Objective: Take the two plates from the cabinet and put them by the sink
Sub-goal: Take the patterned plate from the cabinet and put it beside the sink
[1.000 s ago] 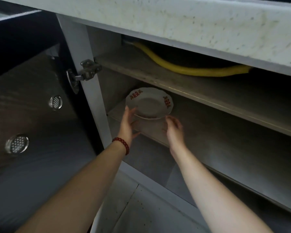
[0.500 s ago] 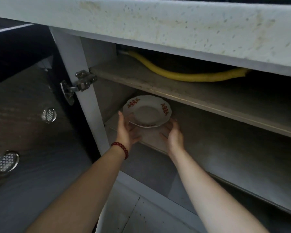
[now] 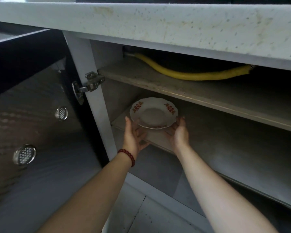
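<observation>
We are in a home kitchen, crouched before a base cabinet. Above us runs a speckled pale stone surface (image 3: 175, 22), stained in places. The cabinet door (image 3: 32, 132) stands open to the left on a metal hinge (image 3: 89, 83), with round perforated vent caps (image 3: 24, 154) set into it. Inside we see worn shelves (image 3: 200, 93), a yellow hose (image 3: 191, 75) lying along the far upper shelf, and a white scalloped plate (image 3: 154, 113) with red ornament. Pale floor tiles (image 3: 149, 216) lie near us.
</observation>
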`<state>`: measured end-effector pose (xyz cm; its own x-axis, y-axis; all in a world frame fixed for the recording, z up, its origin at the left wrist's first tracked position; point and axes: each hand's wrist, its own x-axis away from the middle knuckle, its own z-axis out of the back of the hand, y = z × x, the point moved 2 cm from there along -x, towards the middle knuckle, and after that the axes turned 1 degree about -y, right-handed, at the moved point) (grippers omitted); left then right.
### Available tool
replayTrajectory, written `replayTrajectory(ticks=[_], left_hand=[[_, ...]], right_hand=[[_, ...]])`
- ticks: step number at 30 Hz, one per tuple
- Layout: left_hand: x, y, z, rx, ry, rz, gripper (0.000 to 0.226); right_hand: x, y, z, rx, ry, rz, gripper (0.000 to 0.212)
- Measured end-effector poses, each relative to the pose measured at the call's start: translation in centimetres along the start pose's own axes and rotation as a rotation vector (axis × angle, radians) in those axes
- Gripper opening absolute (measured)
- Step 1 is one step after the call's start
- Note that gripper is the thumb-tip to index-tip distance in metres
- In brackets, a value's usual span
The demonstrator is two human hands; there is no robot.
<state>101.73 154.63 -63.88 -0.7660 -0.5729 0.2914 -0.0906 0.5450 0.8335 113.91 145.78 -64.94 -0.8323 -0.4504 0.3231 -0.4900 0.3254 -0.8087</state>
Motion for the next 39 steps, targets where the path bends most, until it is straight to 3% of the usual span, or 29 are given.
replayTrajectory(ticks=[18,23,30,35,39], left_hand=[[2.7,-0.6,-1.1,0.089,0.066,0.014,0.080],[2.2,-0.8,-0.9,-0.020,0.163,0.012,0.075],[1.1,0.1,-0.6,0.034,0.171,0.047,0.079],[1.7,-0.6,0.5,-0.068,0.244,0.008,0.059],[0.9,0.0,0.3,-0.114,0.233,0.006,0.064]], right_hand=[[3.5,-0.7,3.4,-0.137,0.013,-0.050,0.057],[3.9,-0.6,4.4,-0.089,0.041,-0.039,0.054],[3.0,-1.2,4.1,-0.060,0.042,-0.066,0.052],[3.5,-1.0,5.2,-0.103,0.068,-0.058,0.042],[3.2,-1.5,5.2,-0.040,0.059,-0.044,0.051]])
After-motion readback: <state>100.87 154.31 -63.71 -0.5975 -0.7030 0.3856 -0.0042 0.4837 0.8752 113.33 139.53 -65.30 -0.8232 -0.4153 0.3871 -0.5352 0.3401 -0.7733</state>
